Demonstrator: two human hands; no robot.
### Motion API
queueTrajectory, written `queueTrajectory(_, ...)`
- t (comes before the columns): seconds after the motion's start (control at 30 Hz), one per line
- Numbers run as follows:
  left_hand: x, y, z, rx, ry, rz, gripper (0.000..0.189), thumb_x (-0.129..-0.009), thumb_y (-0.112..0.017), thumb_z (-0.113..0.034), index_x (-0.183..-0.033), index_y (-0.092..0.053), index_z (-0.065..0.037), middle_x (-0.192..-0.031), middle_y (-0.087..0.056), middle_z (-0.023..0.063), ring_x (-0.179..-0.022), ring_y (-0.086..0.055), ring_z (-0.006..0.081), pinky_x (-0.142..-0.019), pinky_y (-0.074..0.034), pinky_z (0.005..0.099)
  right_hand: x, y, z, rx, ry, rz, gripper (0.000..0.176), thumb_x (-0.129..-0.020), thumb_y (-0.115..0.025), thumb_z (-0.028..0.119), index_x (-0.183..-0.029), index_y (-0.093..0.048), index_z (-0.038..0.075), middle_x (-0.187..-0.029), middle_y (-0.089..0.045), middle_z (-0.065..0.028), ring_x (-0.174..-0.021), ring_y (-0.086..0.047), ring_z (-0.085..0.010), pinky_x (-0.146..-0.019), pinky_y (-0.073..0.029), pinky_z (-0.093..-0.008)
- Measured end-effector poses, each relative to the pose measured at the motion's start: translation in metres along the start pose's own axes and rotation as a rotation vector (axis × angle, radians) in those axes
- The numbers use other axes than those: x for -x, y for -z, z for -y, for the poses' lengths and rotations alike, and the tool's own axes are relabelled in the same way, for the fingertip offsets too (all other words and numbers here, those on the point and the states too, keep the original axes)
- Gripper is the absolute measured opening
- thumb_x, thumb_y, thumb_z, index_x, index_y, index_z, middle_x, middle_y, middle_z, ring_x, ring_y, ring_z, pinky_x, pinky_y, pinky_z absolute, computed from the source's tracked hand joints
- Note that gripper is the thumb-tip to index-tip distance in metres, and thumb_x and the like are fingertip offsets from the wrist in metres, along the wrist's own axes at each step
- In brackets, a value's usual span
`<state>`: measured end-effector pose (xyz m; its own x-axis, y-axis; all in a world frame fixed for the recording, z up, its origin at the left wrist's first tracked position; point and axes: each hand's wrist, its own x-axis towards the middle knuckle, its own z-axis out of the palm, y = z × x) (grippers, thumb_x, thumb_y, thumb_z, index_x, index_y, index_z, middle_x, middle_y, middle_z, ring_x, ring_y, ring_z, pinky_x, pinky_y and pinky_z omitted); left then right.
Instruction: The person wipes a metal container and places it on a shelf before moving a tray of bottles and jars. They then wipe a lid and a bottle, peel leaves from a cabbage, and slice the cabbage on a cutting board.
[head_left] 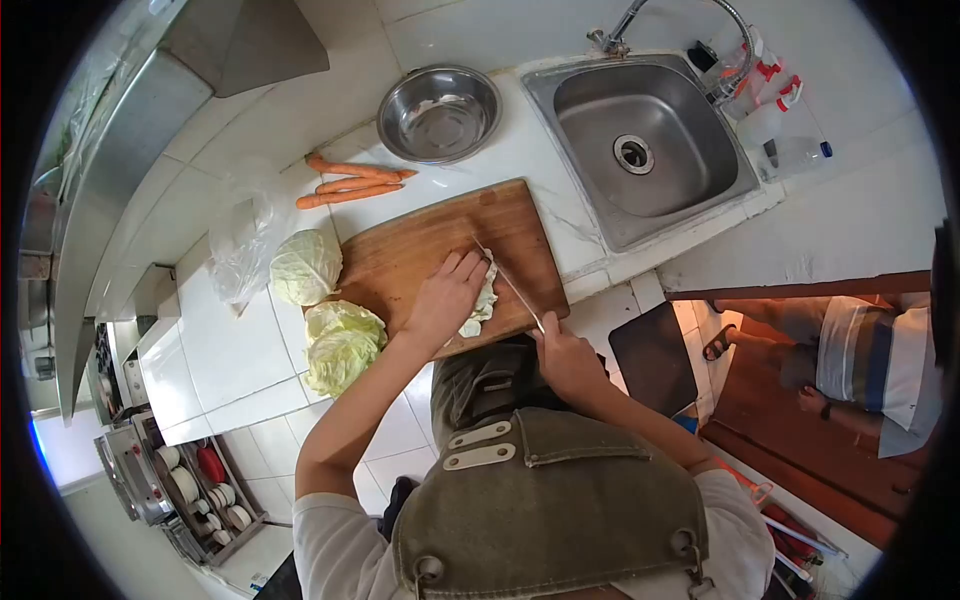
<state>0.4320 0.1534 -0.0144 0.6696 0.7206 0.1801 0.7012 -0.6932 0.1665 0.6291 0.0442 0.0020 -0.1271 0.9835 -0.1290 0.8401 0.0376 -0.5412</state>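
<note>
My right hand (pixel 568 355) grips the handle of a kitchen knife (pixel 515 284), whose blade slants up and left over the wooden cutting board (pixel 390 255). Beside the blade, my left hand (pixel 449 296) presses down with bent fingers on a pale piece of cabbage (pixel 482 308). Part of that piece is hidden under the fingers. At the board's left edge sit a whole-looking cabbage (pixel 306 267) and, nearer to me, a second cabbage (pixel 343 347) with looser, greener leaves.
Several carrots (pixel 350 184) lie behind the board, next to a steel bowl (pixel 440 113). A clear plastic bag (pixel 245 243) rests at the left. The sink (pixel 650 140) is at the back right. Another person (pixel 850 360) sits beyond the counter at right.
</note>
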Motion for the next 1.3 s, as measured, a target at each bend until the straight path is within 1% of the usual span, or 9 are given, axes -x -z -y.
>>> queueTrajectory(0.07, 0.001, -0.001, 0.002, 0.018, 0.005, 0.02, 0.032, -0.08, -0.054, -0.011, -0.11, -0.057, -0.002, -0.109, -0.056, 0.0076, -0.103, -0.052, 0.0236, -0.087, -0.048, 0.0315, 0.004, -0.002, 0.004, 0.009, -0.087, 0.066, 0.021, -0.098, -0.043, 0.023, -0.096, -0.041, 0.001, -0.07, -0.06, -0.0243, -0.062, -0.062, -0.0428, -0.053, -0.05, -0.051)
queueTrajectory(0.23, 0.0, 0.0, 0.005, 0.1, 0.016, -0.016, 0.023, -0.083, -0.061, -0.012, -0.103, -0.058, -0.001, -0.107, -0.057, 0.0097, -0.1, -0.055, 0.0265, -0.086, -0.049, 0.0351, 0.001, -0.01, 0.009, -0.045, -0.077, 0.018, 0.021, -0.099, -0.041, 0.022, -0.096, -0.041, 0.001, -0.065, -0.06, -0.025, -0.061, -0.061, -0.0433, -0.052, -0.048, -0.0526)
queueTrajectory(0.4, 0.001, -0.011, 0.007, 0.089, 0.022, -0.117, 0.028, -0.083, -0.062, -0.014, -0.108, -0.057, 0.0, -0.115, -0.056, 0.0112, -0.103, -0.054, 0.0269, -0.087, -0.048, 0.0347, -0.01, -0.025, 0.011, -0.055, -0.103, -0.01, 0.021, -0.098, -0.042, 0.023, -0.097, -0.041, 0.002, -0.062, -0.059, -0.0232, -0.059, -0.061, -0.0435, -0.052, -0.048, -0.0534)
queueTrajectory(0.5, 0.003, -0.012, 0.006, 0.051, 0.045, -0.09, 0.031, -0.082, -0.059, -0.013, -0.111, -0.058, 0.0, -0.118, -0.055, 0.0096, -0.107, -0.053, 0.0251, -0.089, -0.047, 0.0332, -0.013, -0.017, 0.015, -0.059, -0.147, 0.042, 0.021, -0.097, -0.044, 0.021, -0.096, -0.039, 0.001, -0.072, -0.06, -0.0269, -0.064, -0.059, -0.0464, -0.058, -0.047, -0.054)
queueTrajectory(0.57, 0.002, -0.013, 0.008, 0.013, 0.054, -0.038, 0.034, -0.081, -0.057, -0.012, -0.114, -0.058, -0.001, -0.121, -0.054, 0.0079, -0.109, -0.052, 0.0235, -0.091, -0.047, 0.0318, -0.015, -0.013, 0.016, 0.05, -0.131, 0.014, 0.021, -0.097, -0.043, 0.024, -0.098, -0.041, 0.003, -0.064, -0.06, -0.024, -0.059, -0.061, -0.0441, -0.053, -0.048, -0.0539)
queueTrajectory(0.7, 0.003, -0.018, 0.009, 0.074, 0.045, -0.124, 0.032, -0.082, -0.061, -0.013, -0.11, -0.058, 0.0, -0.118, -0.055, 0.0099, -0.105, -0.054, 0.0259, -0.089, -0.048, 0.0335, -0.019, -0.01, 0.023, 0.085, -0.172, 0.053, 0.022, -0.097, -0.043, 0.024, -0.098, -0.041, 0.003, -0.063, -0.06, -0.024, -0.06, -0.061, -0.0444, -0.054, -0.048, -0.0542)
queueTrajectory(0.9, 0.002, -0.016, 0.007, 0.125, 0.077, -0.128, 0.028, -0.084, -0.061, -0.013, -0.109, -0.057, -0.001, -0.119, -0.055, 0.0094, -0.103, -0.054, 0.0266, -0.086, -0.049, 0.0343, -0.047, -0.031, 0.014, 0.036, -0.072, -0.139, 0.022, -0.096, -0.046, 0.024, -0.097, -0.043, 0.002, -0.06, -0.059, -0.023, -0.058, -0.061, -0.0438, -0.053, -0.048, -0.0541)
queueTrajectory(1.1, 0.001, -0.01, 0.008, 0.156, 0.093, -0.108, 0.026, -0.085, -0.062, -0.016, -0.106, -0.057, -0.001, -0.115, -0.055, 0.0096, -0.099, -0.055, 0.0273, -0.08, -0.051, 0.0363, -0.021, -0.01, 0.027, 0.006, -0.061, -0.131, 0.021, -0.096, -0.046, 0.024, -0.096, -0.043, 0.003, -0.061, -0.059, -0.022, -0.059, -0.061, -0.0427, -0.054, -0.048, -0.0535)
queueTrajectory(1.3, 0.002, -0.016, 0.01, 0.146, 0.085, -0.1, 0.024, -0.084, -0.064, -0.014, -0.104, -0.058, -0.002, -0.112, -0.055, 0.0108, -0.097, -0.055, 0.0286, -0.079, -0.051, 0.0377, -0.001, -0.005, 0.026, -0.002, -0.151, 0.007, 0.02, -0.097, -0.044, 0.022, -0.095, -0.041, 0.003, -0.064, -0.06, -0.0223, -0.061, -0.061, -0.0434, -0.056, -0.049, -0.054)
